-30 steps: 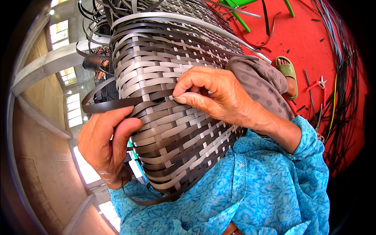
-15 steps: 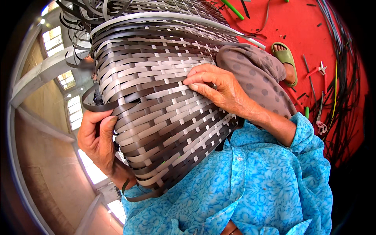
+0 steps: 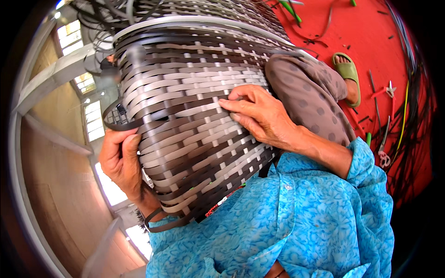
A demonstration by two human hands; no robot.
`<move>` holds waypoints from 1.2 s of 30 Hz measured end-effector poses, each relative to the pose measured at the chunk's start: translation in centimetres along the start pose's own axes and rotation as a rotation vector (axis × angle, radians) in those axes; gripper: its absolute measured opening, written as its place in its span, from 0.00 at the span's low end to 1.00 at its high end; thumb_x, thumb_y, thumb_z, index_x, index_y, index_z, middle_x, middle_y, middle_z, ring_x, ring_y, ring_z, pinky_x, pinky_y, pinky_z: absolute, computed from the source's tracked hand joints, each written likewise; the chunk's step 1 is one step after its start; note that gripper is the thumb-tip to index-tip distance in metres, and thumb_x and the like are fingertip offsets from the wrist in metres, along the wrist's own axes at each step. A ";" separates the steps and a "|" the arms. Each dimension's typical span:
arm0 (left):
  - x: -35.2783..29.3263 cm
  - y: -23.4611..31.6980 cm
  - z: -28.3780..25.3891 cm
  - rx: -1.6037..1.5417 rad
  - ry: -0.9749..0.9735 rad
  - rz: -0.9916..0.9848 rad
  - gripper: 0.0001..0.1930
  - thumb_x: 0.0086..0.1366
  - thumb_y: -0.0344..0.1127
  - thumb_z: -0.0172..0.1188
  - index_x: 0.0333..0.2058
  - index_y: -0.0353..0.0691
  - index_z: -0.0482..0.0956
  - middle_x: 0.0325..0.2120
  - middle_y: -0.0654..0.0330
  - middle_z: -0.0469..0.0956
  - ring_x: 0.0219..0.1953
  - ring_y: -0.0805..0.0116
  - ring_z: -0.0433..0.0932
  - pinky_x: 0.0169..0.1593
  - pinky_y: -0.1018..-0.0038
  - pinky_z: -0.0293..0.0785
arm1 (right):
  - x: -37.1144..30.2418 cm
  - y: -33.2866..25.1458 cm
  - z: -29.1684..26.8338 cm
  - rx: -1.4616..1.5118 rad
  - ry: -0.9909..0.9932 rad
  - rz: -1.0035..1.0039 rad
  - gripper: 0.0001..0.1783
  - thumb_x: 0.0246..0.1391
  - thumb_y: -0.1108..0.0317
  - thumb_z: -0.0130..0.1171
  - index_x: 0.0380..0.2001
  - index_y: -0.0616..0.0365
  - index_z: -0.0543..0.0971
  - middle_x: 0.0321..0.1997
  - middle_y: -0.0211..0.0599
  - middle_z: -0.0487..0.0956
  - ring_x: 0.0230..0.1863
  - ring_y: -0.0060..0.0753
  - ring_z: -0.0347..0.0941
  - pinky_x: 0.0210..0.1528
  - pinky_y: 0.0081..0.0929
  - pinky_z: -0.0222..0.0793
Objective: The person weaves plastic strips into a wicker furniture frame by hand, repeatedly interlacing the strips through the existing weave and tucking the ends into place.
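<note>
A large basket-like piece [image 3: 185,141], woven from grey, brown and dark flat strips, leans across my lap. At its left edge my left hand [image 3: 121,160] pinches a dark flat strip [image 3: 125,125] between thumb and fingers. This strip bends in a loop above the hand and enters the weave at the corner. My right hand [image 3: 262,113] lies on the woven side with its fingertips against the strips, thumb and forefinger apart. Another loose strip [image 3: 169,227] curls from the lower corner past my left wrist.
Long loose strips [image 3: 204,21] lie across the upper weave. On the red floor [image 3: 333,28] rest red-handled cutters [image 3: 387,91], scissors [image 3: 384,153] and scattered scraps. A bundle of dark strips [image 3: 415,134] runs along the right. My knee [image 3: 301,88] and a green sandal [image 3: 346,74] are beside the basket.
The whole scene has shifted slightly right in view. My right thumb and forefinger have spread apart on the weave. My left hand keeps its pinch on the strip.
</note>
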State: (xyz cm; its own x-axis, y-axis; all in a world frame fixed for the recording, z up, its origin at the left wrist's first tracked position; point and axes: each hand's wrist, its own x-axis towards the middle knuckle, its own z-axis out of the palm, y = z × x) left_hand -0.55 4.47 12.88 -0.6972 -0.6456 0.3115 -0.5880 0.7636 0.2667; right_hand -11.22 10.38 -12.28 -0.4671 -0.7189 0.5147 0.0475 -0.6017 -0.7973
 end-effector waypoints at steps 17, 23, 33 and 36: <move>0.8 2.4 -2.1 0.067 -0.199 -0.005 0.11 0.53 0.26 0.64 0.37 0.33 0.81 0.26 0.61 0.73 0.29 0.74 0.70 0.32 0.81 0.64 | 5.6 -5.0 0.5 0.013 -0.045 -0.078 0.12 0.49 0.75 0.62 0.39 0.60 0.76 0.37 0.41 0.76 0.38 0.40 0.75 0.39 0.29 0.71; 0.1 3.0 -1.6 0.285 -0.117 0.190 0.14 0.50 0.20 0.64 0.38 0.35 0.82 0.26 0.58 0.75 0.27 0.68 0.73 0.30 0.78 0.67 | 7.1 -4.6 0.2 0.047 -0.102 -0.140 0.06 0.48 0.74 0.60 0.29 0.59 0.73 0.29 0.42 0.76 0.31 0.48 0.74 0.31 0.37 0.69; 1.3 4.0 -0.2 0.517 -0.102 0.405 0.12 0.47 0.21 0.66 0.33 0.39 0.80 0.24 0.59 0.73 0.25 0.63 0.74 0.27 0.73 0.69 | 6.6 -4.4 0.3 0.052 -0.095 -0.152 0.07 0.50 0.74 0.60 0.32 0.59 0.73 0.30 0.40 0.75 0.31 0.43 0.74 0.32 0.34 0.69; 2.3 4.3 -0.1 0.640 -0.239 0.473 0.11 0.47 0.24 0.66 0.31 0.40 0.79 0.23 0.61 0.71 0.23 0.63 0.72 0.26 0.71 0.67 | 6.5 -4.3 0.4 0.050 -0.094 -0.129 0.08 0.50 0.74 0.62 0.33 0.61 0.74 0.31 0.38 0.76 0.31 0.37 0.75 0.33 0.28 0.70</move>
State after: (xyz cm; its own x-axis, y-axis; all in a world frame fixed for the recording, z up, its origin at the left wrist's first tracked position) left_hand -4.69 6.27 14.83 -0.9552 -0.2934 0.0386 -0.2802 0.8548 -0.4369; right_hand -14.10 8.18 -5.37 -0.3879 -0.6628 0.6405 0.0378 -0.7057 -0.7075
